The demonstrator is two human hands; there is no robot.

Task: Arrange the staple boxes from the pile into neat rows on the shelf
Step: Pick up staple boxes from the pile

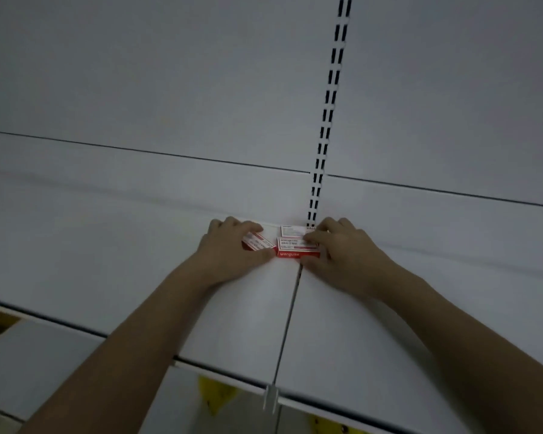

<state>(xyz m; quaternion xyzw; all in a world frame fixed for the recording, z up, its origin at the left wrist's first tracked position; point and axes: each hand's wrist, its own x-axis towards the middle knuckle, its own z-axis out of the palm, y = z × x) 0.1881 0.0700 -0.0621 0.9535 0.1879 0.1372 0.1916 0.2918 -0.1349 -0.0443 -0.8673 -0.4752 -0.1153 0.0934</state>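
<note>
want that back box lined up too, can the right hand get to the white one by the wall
Probably yes: the right hand already rests on the red box just in front of the white box, and nothing blocks the way.

Red staple box [297, 254] front reads "wenguan"

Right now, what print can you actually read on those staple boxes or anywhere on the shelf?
"wenguan", or close to it, blurred: white letters on the red front side of the box the right hand holds.
Top of that box: small lines and numbers, too blurred to read.
Rear box by the slotted upright: print too small to read.
Tilted box under the left hand: blurred, unreadable.
Shelf: no print visible.
</note>
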